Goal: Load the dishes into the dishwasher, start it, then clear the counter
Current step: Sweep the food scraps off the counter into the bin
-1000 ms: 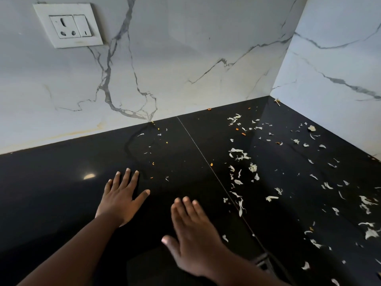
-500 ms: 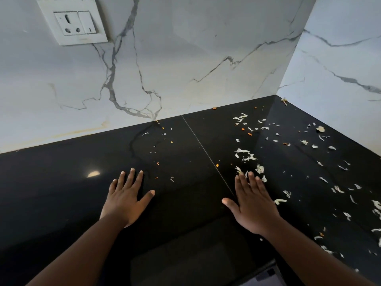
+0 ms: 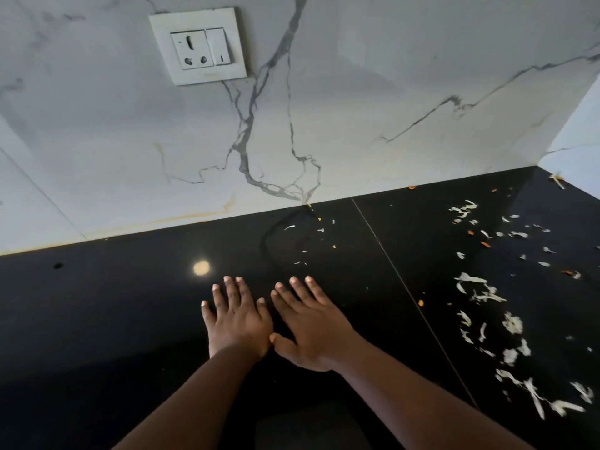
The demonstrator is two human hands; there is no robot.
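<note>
Both hands lie flat side by side on the black bench [image 3: 97, 319] in the lower middle of the frame, the left hand [image 3: 235, 319] just left of the right hand [image 3: 311, 326], the thumb of the right touching the edge of the left. The fingers [image 3: 232, 289] of both are straight and spread, palms down, grasping nothing. No dishes and no dishwasher are in view, so the step in hand appears to be the last one, clearing the bench. What is left to clear is the litter of pale vegetable scraps [image 3: 480, 292] strewn down the right side of the frame, with small orange bits [image 3: 485, 244] among them and a thinner scatter [image 3: 305, 241] near the wall at centre. All of it lies well apart from the hands, beyond the seam [image 3: 406, 287] that crosses the bench. The next move probably calls for the right hand to reach over that seam and sweep the scraps together with a flat palm. At upper left a wall socket [image 3: 198, 45] sits on the marble backsplash [image 3: 389, 92], not involved.
</note>
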